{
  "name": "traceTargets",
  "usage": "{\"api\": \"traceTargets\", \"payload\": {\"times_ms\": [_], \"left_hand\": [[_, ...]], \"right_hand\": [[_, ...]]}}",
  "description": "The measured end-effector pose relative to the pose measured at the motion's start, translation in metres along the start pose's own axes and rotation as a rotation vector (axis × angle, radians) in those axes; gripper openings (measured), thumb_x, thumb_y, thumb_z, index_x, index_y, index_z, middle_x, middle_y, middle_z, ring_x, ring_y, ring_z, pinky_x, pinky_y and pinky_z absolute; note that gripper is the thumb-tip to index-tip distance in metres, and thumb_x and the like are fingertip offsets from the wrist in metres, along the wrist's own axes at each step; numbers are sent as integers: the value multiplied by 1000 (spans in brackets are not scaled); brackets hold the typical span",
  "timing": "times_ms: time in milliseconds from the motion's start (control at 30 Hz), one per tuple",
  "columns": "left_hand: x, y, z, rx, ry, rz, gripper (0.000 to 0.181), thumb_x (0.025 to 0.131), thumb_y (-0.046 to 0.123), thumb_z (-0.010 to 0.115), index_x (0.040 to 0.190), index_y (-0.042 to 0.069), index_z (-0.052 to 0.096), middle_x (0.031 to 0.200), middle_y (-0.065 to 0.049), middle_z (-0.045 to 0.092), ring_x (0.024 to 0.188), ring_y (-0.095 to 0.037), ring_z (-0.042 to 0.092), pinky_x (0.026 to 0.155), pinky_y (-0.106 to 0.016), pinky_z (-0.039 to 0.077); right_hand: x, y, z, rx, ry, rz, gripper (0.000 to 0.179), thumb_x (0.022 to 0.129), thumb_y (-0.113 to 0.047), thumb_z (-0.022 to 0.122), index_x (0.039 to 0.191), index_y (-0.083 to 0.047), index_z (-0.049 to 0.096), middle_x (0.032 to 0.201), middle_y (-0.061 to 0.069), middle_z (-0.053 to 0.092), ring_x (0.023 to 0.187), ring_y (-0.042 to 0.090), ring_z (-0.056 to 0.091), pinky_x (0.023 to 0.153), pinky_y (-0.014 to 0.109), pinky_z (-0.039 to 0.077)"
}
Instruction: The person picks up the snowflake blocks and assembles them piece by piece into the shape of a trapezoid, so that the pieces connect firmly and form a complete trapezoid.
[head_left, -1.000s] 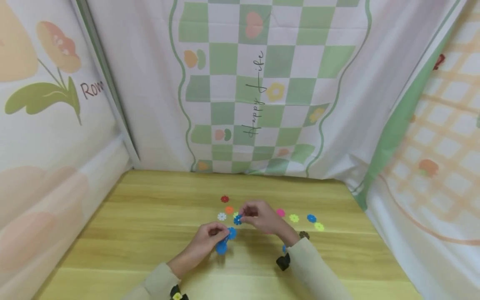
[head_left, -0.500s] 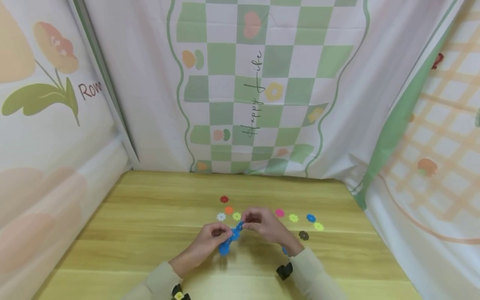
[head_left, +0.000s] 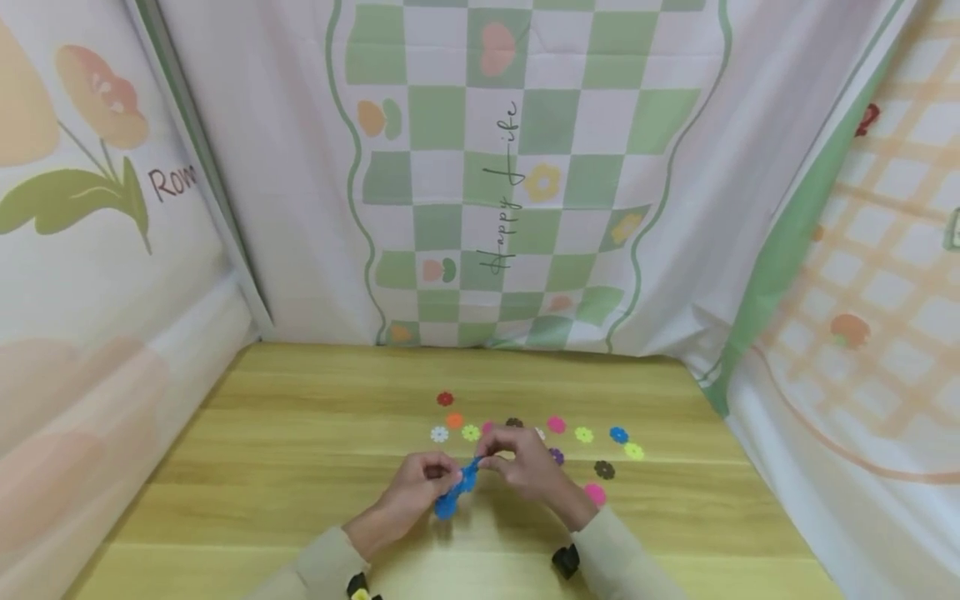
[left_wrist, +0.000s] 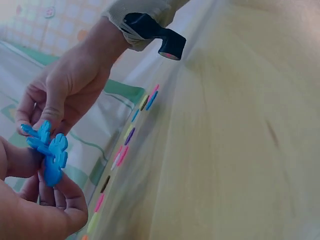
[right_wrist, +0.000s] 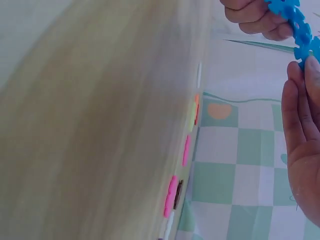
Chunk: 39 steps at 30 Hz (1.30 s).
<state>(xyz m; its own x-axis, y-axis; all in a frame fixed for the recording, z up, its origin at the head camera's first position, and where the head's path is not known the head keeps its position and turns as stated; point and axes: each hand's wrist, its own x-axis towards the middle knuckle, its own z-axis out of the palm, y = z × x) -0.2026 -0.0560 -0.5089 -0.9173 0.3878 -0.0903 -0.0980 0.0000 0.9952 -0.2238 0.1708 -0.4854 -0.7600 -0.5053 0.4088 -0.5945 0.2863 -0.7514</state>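
A short chain of blue snowflake-shaped interlocking discs [head_left: 448,502] is held above the table between both hands. My left hand [head_left: 401,500] pinches its lower part between thumb and fingers. At the upper end, my right hand [head_left: 528,467] pinches a blue disc set edge-on against the chain. In the left wrist view the joined blue discs [left_wrist: 56,155] stand at angles to each other, notch into notch. The right wrist view catches the chain [right_wrist: 301,32] at the top right, with the right thumb and fingertips at its end. Fingers hide part of the discs.
Loose discs lie flat on the wooden table [head_left: 262,467] beyond the hands: red [head_left: 445,399], orange [head_left: 454,420], white [head_left: 439,434], yellow-green [head_left: 470,432], blue [head_left: 618,435], brown [head_left: 603,470] and pink [head_left: 594,494] among them. Printed cloth [head_left: 495,167] hangs behind and on both sides.
The right hand has brought its blue disc down to meet the chain in the left hand; one second ago there was a gap. The left hand has shifted slightly right and down.
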Motion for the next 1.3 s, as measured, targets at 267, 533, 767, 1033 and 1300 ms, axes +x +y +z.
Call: {"api": "traceTargets", "payload": {"times_ms": [267, 533, 767, 1033, 1300], "left_hand": [[7, -7, -6, 34, -148, 19, 28, 103, 18, 68, 118, -5, 69, 103, -2, 77, 98, -14, 70, 95, -30, 59], [12, -6, -2, 12, -248, 31, 45, 108, 34, 62, 139, 2, 63, 136, -22, 69, 119, -17, 68, 114, -39, 52], [11, -8, -4, -13, -202, 11, 46, 105, 29, 66, 138, -3, 63, 136, -26, 68, 115, -15, 70, 106, -30, 56], [7, -10, -10, -17, -134, -7, 46, 104, 29, 69, 136, -2, 63, 134, -25, 69, 112, -12, 69, 103, -26, 56], [5, -7, -15, -83, -110, -3, 47, 104, 24, 68, 137, -8, 59, 121, -10, 73, 106, -11, 66, 96, -25, 55]], "right_hand": [[9, -4, -22, -73, -227, -18, 4, 96, -4, 73, 98, -8, 73, 96, 1, 77, 91, 17, 76, 91, 30, 64], [16, -10, -34, -44, -356, 45, 5, 101, -12, 70, 99, -9, 74, 97, 0, 77, 97, 8, 74, 95, 25, 61], [29, -7, -37, -64, -410, 92, 6, 99, -8, 73, 102, -12, 75, 101, 3, 77, 96, 13, 75, 91, 27, 62], [67, 3, -30, -267, -404, 116, 24, 96, -10, 77, 119, -2, 74, 116, 14, 77, 106, 23, 74, 96, 37, 62], [94, 30, 4, -410, -404, 69, 29, 96, -9, 77, 123, 2, 73, 119, 14, 77, 109, 27, 74, 97, 37, 62]]}}
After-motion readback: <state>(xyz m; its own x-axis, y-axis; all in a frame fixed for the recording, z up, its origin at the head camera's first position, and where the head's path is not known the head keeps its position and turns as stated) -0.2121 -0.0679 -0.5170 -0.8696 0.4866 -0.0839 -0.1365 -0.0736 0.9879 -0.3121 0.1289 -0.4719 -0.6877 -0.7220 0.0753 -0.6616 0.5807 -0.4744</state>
